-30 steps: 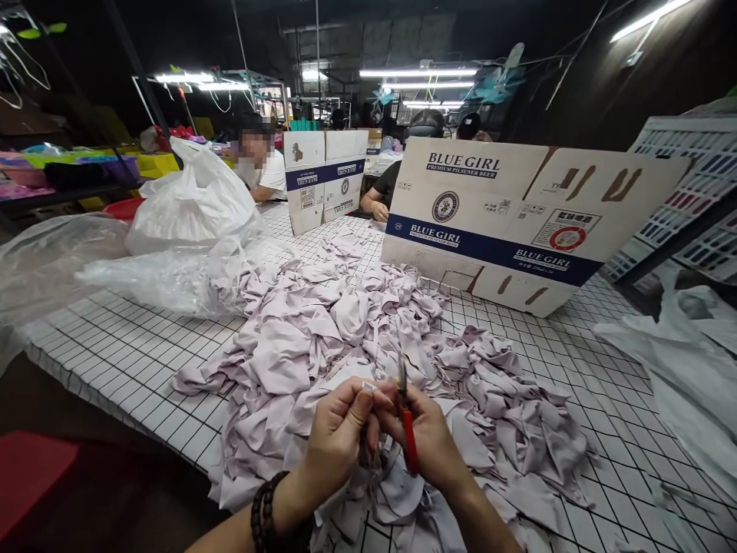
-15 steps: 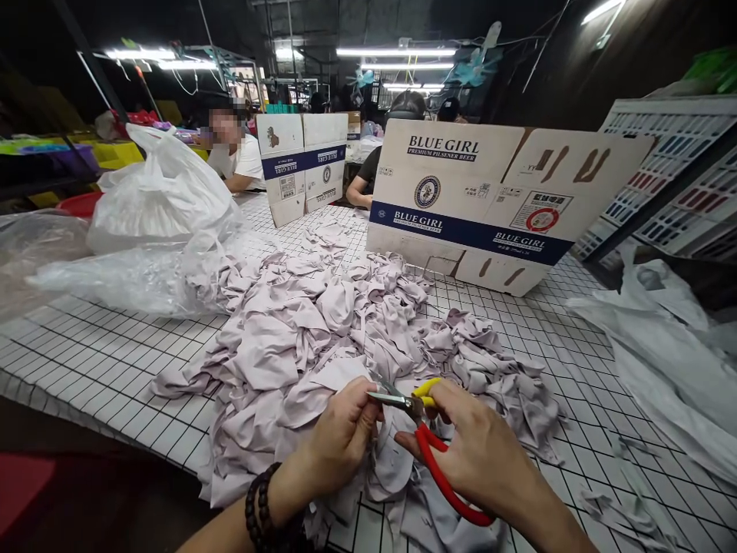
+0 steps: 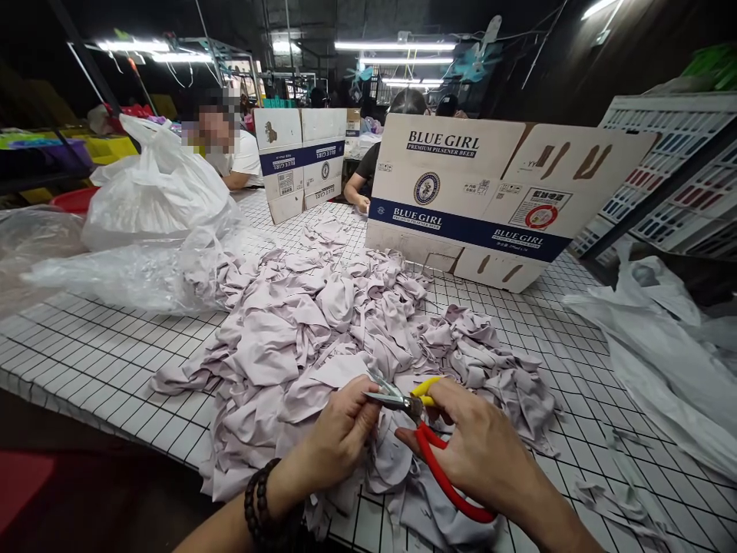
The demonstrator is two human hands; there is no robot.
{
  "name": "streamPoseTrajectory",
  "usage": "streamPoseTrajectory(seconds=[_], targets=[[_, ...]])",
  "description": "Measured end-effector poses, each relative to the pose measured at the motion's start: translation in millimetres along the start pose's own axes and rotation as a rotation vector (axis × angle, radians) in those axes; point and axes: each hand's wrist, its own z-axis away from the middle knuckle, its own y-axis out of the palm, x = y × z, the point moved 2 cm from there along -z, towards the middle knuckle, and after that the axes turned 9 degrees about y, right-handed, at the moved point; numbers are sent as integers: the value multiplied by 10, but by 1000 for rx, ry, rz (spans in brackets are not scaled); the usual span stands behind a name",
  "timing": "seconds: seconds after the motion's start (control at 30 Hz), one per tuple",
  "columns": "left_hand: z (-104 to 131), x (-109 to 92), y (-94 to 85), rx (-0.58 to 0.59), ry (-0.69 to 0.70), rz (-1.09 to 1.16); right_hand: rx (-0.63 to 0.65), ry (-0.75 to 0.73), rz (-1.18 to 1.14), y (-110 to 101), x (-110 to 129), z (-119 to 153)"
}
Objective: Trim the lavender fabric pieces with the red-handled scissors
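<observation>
My right hand [image 3: 475,438] is wrapped round the scissors [image 3: 415,408], which have one red handle and one yellow handle. Their blades are spread apart and point left, the nearer tip by the fingertips of my left hand [image 3: 344,430]. That hand is closed in a pinch on a piece of pale mauve fabric, mostly hidden by the fingers. Beneath both hands spreads a heap of crumpled pale mauve fabric pieces [image 3: 288,338].
White plastic bags [image 3: 158,188] stand left of the heap on the grid-patterned table [image 3: 104,338]. An upright beer carton [image 3: 461,192] and a smaller carton [image 3: 305,157] stand behind. Another white bag [image 3: 662,338] lies right, near fabric scraps [image 3: 622,511]. Two people sit across.
The scissors' blades have opened slightly wider near my left fingertips. Both hands stay nearly in place, and the view has shifted a little.
</observation>
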Motion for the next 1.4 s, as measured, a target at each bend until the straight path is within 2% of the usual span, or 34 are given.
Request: streamPoseTrajectory(seconds=[0.3, 0.7, 1.1, 1.4], targets=[[8, -15, -3, 41, -57, 56, 91, 27, -48, -44, 21, 7], [-10, -8, -22, 41, -43, 68, -46, -17, -11, -27, 5, 77], [-10, 20, -12, 18, -112, 176, 38, 4, -28, -124, 22, 67], [-14, 71, 2, 21, -85, 193, 72, 36, 17, -148, 21, 66]])
